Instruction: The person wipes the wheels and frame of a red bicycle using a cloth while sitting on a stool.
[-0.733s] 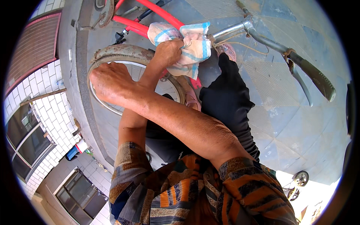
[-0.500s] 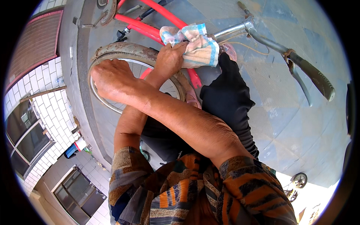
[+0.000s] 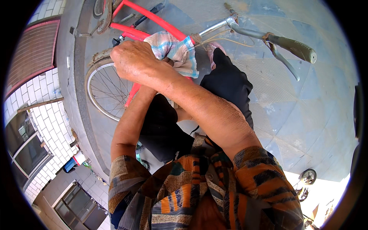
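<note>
My forearms are crossed, the right over the left. My left hand (image 3: pixel 167 60) is mostly hidden under my right forearm; its visible fingers close on a checked cloth (image 3: pixel 186 57), white with blue and pinkish bands. That cloth lies draped over the red bicycle frame (image 3: pixel 163 19) near the handlebar end. My right hand (image 3: pixel 132 59) is a closed fist above the bicycle wheel (image 3: pixel 89 90), beside the cloth. Whatever its fingers hold is out of sight. The wheel has a worn brown tyre and thin spokes. A metal handlebar (image 3: pixel 249 32) with a dark grip extends to the right.
My leg in black trousers (image 3: pixel 226 78) and a foot in a pink sandal (image 3: pixel 211 51) stand by the frame. A raised concrete edge (image 3: pixel 82 103) runs along a white-tiled wall (image 3: pixel 48 103) at left. Small wheels (image 3: pixel 308 177) show at lower right on the grey floor (image 3: pixel 283 115).
My right hand has moved right along the wheel, toward the cloth, and now covers most of my left hand. The bicycle's handlebar appears farther left and higher in view.
</note>
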Motion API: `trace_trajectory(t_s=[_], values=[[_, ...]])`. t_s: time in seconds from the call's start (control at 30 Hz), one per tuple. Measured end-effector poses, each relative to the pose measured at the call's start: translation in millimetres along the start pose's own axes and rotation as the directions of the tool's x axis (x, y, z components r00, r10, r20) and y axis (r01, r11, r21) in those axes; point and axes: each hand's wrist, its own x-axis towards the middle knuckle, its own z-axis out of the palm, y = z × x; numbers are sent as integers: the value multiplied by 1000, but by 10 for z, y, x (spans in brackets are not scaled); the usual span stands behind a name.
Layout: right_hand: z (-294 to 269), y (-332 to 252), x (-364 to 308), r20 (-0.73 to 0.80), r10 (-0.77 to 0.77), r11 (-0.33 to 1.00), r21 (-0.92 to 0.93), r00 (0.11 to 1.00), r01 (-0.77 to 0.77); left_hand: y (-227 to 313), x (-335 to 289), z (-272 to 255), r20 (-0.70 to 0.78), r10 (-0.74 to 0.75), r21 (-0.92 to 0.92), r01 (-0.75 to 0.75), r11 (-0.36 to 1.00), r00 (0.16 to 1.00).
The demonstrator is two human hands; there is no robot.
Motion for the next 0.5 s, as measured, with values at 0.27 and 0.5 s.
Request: trace_trajectory(t_s=[0.27,0.5], values=[[-15,223,-396,63,-20,940,-339,998,40,115,-216,-240,-154,-225,-574,98,813,962],[-160,592,-522,70,126,881,-467,990,-79,244,-530,-670,-278,-413,-636,156,756,868]])
